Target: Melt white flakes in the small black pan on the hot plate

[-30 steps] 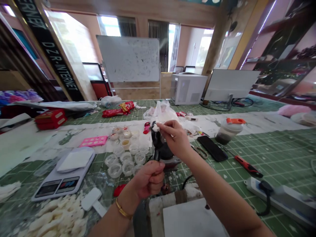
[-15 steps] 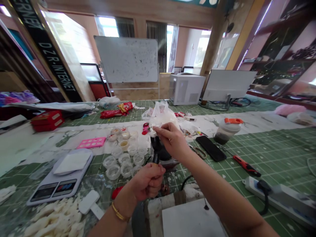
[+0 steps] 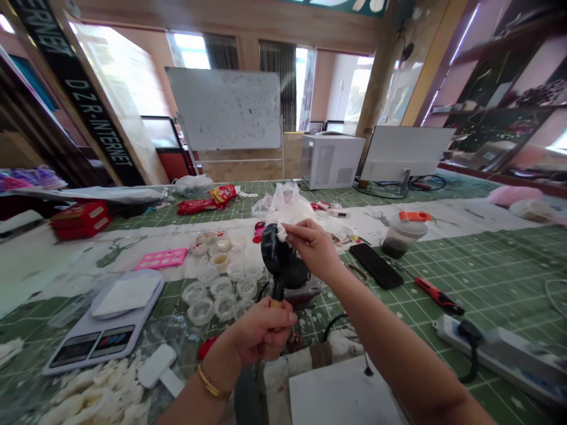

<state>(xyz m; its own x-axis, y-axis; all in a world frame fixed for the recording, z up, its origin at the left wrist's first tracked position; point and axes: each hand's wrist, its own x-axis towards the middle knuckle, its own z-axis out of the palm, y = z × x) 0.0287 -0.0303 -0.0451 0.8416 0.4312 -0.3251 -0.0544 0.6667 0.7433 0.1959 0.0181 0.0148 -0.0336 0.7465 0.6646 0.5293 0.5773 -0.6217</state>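
My left hand, a gold bangle on its wrist, is closed around the handle of a small black pan. The pan is tilted up so its round dark inside faces me. My right hand pinches a crumpled white tissue against the pan's upper right rim. Just behind the pan sits a black round-topped heater on the table. Several clear little cups stand left of the pan, some holding pale material. My left palm hides the end of the handle.
A kitchen scale and a pink mould lie to the left. On the right are a phone, a screwdriver, a power strip and an orange-lidded jar. A white plastic bag lies beyond the pan.
The pan has tipped upward, so its inside now faces me. My right hand has shifted slightly right with the tissue, which now rests on the rim.
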